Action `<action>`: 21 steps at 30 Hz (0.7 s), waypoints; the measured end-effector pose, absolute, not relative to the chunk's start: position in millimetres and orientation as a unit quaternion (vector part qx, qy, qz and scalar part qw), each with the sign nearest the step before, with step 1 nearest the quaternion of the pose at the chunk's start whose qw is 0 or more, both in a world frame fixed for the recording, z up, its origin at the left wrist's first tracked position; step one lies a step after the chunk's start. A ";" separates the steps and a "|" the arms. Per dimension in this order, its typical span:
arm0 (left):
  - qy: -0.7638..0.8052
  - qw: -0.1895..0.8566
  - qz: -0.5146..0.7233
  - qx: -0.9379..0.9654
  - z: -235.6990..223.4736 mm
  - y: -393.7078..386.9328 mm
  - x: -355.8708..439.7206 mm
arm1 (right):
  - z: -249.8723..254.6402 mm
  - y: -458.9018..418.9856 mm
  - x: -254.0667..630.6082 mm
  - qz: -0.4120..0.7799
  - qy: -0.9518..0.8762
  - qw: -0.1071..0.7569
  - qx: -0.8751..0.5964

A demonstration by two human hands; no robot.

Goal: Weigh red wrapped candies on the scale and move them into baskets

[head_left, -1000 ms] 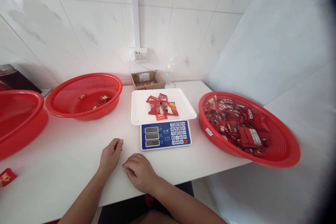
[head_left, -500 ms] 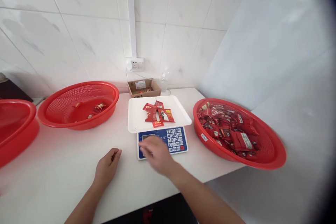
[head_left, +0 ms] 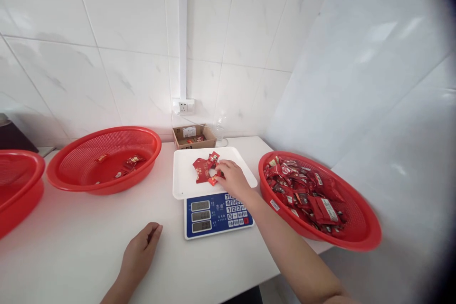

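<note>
My right hand (head_left: 233, 178) is over the white tray (head_left: 183, 164) of the scale, fingers curled down and closed on a small red snack packet, partly hidden by the hand. Beside the fingertips lie more packets: a larger red packet (head_left: 201, 171) on the left and a small one (head_left: 213, 158) behind. Below the tray shows the blue scale panel (head_left: 221, 211) with its displays and keys. My left hand (head_left: 140, 251) rests on the white table, left of the scale, with its fingers curled closed and nothing visible in them.
To the right, a red basket (head_left: 365, 232) holds a heap of red packets (head_left: 306, 190). A second red basket (head_left: 71, 178) with a few packets stands left, and another basket (head_left: 21, 192) at the far left edge. A cardboard box (head_left: 180, 140) and a clear bottle (head_left: 220, 128) stand by the wall.
My right hand has moved from over the scale panel up and forward onto the packets in the tray. My left hand stays on the table. The view has tilted up slightly.
</note>
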State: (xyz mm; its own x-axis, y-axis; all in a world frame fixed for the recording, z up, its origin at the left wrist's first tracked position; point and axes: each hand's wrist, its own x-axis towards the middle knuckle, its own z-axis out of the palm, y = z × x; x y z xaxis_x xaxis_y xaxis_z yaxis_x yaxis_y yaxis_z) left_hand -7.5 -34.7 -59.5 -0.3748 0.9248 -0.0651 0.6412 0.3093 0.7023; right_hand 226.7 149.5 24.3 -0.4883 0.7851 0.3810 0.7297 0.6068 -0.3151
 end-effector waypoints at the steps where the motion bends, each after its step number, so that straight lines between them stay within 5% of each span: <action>1: 0.772 0.240 0.301 0.506 -59.5 -34.6 -7.2 | 24.9 154.6 225.0 0.061 -0.857 0.256 -0.443; 11: 0.764 0.235 0.331 0.502 -58.3 -34.2 -6.8 | 23.0 192.7 194.7 0.142 -0.885 0.126 -0.426; 17: 0.743 0.232 0.390 0.492 -61.9 -35.9 -9.6 | 28.9 179.0 192.9 0.134 -0.893 0.164 -0.398; 21: 0.761 -0.009 0.425 0.490 -39.6 -43.0 -64.6 | 30.2 157.1 210.6 0.099 -0.877 0.241 -0.405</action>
State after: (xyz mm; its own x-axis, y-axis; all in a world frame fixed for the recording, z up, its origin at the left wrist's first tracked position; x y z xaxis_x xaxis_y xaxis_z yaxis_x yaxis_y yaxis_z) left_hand -64.6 -43.0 -39.6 -0.5198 0.7382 0.4299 0.7533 0.1588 0.6382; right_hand 210.6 157.1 30.2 -0.5565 0.7575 0.3413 0.6618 0.6525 -0.3691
